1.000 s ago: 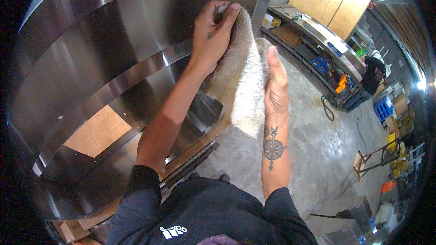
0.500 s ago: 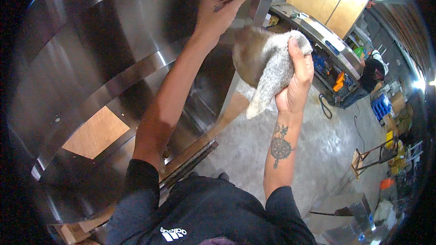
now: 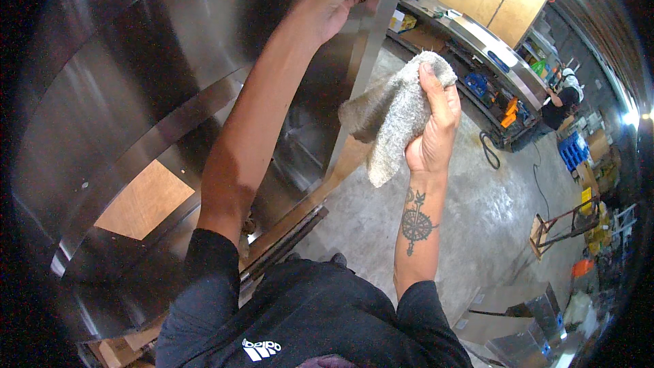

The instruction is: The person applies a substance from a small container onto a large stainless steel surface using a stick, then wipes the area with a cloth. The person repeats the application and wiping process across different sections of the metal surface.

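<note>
My right hand point(image 3: 437, 119) is closed round a grey fluffy rag point(image 3: 398, 116), with the thumb pressed on its upper edge. The rag hangs down to the left of the fingers, in front of the concrete floor. My left hand point(image 3: 332, 1) is raised at the upper right corner of a large stainless steel cabinet point(image 3: 184, 41), close to its upright edge. Its fingers are curled in below the thumb, and whatever they grip, if anything, is hidden. The cabinet has a curved-looking shelf edge and a dark, shiny inside.
A brown wooden piece point(image 3: 146, 199) shows in the cabinet's lower part. Beyond the floor stands a long workbench point(image 3: 477, 41), with another person point(image 3: 558, 102) at its far end. A small metal-framed stand point(image 3: 565, 228) and sheet-metal pieces point(image 3: 511, 327) are on the right.
My left hand has moved up and turned at the cabinet's edge. The rag has come slightly left and down, away from the cabinet. The other person has straightened up.
</note>
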`<state>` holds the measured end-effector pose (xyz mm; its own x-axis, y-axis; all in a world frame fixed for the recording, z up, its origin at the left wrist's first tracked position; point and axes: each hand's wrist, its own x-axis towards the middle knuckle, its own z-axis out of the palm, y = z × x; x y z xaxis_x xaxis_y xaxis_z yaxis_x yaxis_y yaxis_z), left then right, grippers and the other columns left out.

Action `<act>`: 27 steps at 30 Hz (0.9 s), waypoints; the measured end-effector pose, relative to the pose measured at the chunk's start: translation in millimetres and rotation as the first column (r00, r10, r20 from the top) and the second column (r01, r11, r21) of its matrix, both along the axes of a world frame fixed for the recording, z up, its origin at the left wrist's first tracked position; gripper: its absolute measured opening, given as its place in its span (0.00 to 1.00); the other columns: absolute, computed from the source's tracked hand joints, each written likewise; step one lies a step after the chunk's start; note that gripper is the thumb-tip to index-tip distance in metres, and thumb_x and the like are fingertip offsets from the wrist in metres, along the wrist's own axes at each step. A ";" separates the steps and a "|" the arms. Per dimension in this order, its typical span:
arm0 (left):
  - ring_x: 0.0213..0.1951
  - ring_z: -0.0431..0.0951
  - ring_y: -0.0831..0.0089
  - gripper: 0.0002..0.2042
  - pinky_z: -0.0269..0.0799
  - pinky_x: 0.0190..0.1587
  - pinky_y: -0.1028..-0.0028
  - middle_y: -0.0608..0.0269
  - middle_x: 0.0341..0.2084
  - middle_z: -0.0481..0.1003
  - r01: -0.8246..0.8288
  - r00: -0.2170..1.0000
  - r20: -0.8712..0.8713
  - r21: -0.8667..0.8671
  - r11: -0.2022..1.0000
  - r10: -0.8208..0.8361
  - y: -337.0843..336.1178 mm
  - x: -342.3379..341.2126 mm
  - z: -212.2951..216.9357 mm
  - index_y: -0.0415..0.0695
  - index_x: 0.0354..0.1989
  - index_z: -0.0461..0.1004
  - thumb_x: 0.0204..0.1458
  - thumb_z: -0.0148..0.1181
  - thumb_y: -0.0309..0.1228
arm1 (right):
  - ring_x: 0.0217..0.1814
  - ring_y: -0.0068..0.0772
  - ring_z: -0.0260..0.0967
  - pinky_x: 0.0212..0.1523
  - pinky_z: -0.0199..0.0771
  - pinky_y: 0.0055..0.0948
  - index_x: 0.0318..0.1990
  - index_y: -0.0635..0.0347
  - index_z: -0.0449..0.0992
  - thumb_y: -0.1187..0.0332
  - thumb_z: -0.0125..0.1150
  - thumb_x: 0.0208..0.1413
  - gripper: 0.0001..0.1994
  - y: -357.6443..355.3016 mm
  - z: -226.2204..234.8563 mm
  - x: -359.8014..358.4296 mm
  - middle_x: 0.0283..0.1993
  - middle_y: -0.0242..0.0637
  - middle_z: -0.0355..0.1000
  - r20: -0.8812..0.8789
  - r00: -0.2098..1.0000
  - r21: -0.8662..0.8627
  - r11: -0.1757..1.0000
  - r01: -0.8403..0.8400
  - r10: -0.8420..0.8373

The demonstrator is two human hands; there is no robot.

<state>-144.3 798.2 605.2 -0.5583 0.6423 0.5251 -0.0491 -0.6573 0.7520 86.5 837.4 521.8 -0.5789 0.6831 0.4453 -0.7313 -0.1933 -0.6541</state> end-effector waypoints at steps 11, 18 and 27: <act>0.40 0.80 0.72 0.10 0.76 0.43 0.68 0.69 0.39 0.82 0.142 0.987 0.065 0.041 0.989 -0.145 22.8 3.0 0.0 0.50 0.46 0.80 0.59 0.69 0.37 | 0.38 0.21 0.78 0.40 0.79 0.24 0.47 0.55 0.79 0.69 0.63 0.68 0.04 -1.7 1.0 -1.6 0.41 0.29 0.80 0.055 0.998 -0.059 0.998 -0.012 0.015; 0.39 0.81 0.75 0.10 0.77 0.41 0.69 0.70 0.38 0.82 0.161 0.981 0.088 0.109 0.981 -0.171 36.0 -1.5 -0.7 0.50 0.46 0.80 0.60 0.68 0.38 | 0.40 0.21 0.78 0.42 0.81 0.25 0.49 0.56 0.79 0.71 0.64 0.68 0.06 1.6 -7.4 -4.0 0.42 0.30 0.80 0.070 0.997 -0.109 0.994 -0.008 0.015; 0.44 0.83 0.71 0.15 0.81 0.48 0.62 0.70 0.45 0.82 0.310 0.951 0.012 0.043 0.950 -0.310 41.6 -20.4 3.2 0.52 0.53 0.77 0.61 0.66 0.40 | 0.39 0.20 0.78 0.40 0.79 0.23 0.48 0.55 0.79 0.70 0.64 0.67 0.05 9.2 -17.8 -2.1 0.40 0.29 0.80 0.103 0.995 -0.139 0.990 0.004 0.010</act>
<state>-164.7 839.8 608.4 -0.3448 0.7640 0.5453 -0.2687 -0.6370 0.7225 84.4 846.5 503.9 -0.6190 0.7323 0.2839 -0.6603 -0.2895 -0.6930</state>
